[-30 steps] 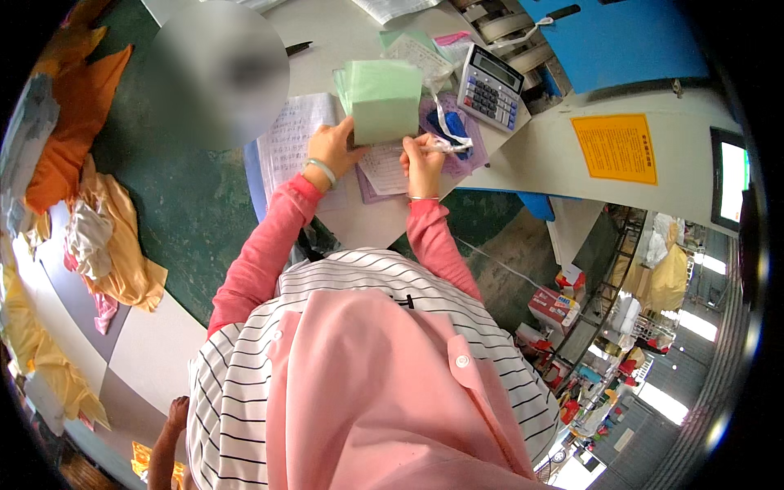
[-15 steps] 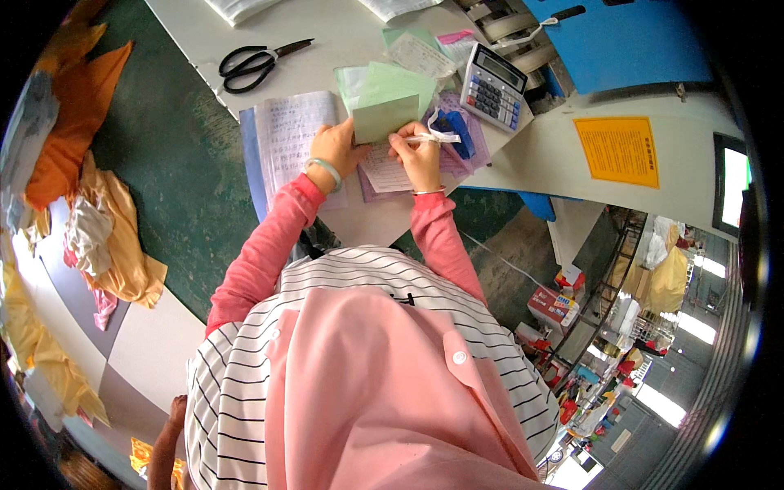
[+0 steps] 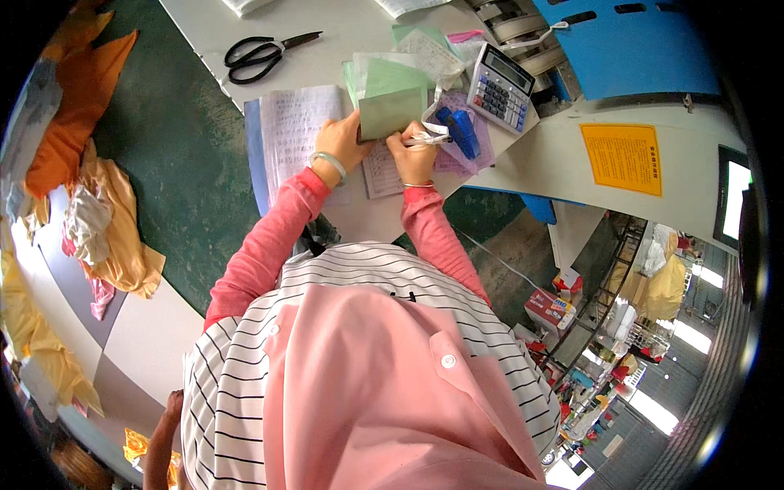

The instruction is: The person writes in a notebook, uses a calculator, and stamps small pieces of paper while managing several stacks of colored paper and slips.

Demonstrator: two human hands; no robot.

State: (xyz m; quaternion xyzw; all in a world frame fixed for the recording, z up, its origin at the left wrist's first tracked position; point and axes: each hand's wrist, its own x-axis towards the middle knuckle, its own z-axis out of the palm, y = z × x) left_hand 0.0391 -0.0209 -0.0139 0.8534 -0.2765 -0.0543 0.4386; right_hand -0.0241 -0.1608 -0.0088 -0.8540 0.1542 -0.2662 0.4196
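Note:
My left hand, with a pale bracelet at the wrist, grips the edge of a folded green paper sheet and holds it raised. A white pen with a white strip trailing from it sits in my right hand, fingers closed round it. Under both hands lies a pale pink printed form, partly covered. The pen tip is hidden by my fingers. Left of my hands an open notebook shows handwriting. Just right of the pen rests a blue stapler-like object on purple paper.
Black-handled scissors lie at the table's far left. A calculator stands beyond the stapler-like object, near blue machinery. Loose green papers lie behind the raised sheet. Fabric is heaped at left; another person's arm shows lower left.
The view has shifted slightly. My right hand with the pen has moved a little left over the form, showing more of the blue object. My left hand keeps hold of the green sheet.

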